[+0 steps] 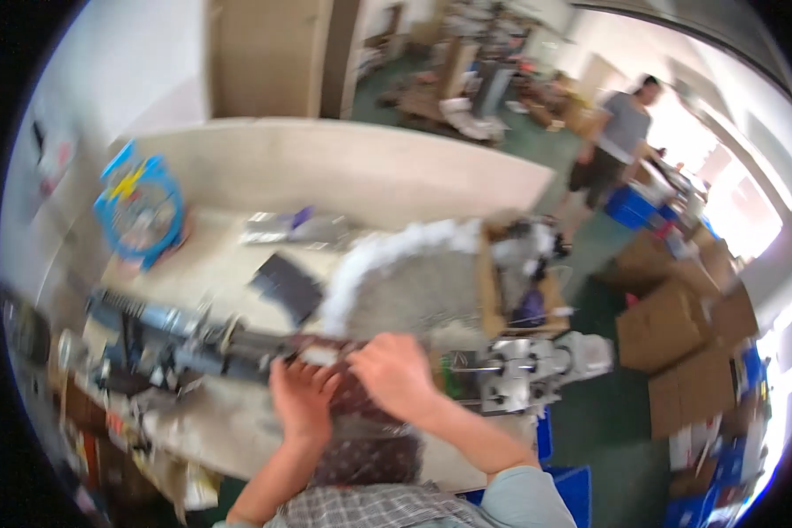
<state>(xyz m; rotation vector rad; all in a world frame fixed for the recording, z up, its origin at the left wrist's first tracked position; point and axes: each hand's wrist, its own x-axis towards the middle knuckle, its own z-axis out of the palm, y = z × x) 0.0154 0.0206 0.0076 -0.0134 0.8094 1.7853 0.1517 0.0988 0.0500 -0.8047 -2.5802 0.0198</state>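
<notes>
Hands work a dark patterned bag (361,414) at six o'clock, its mouth lying under the machine bar (238,348). Left hand (301,400) presses flat on the film; right hand (396,374) pinches its upper edge, fingers narrow. Judgement: film needs holding taut and square to the bar. Blue round package (139,207) sits at ten o'clock; brown cartons (678,330) at three; open carton (519,290) beside white fleece (387,255).
</notes>
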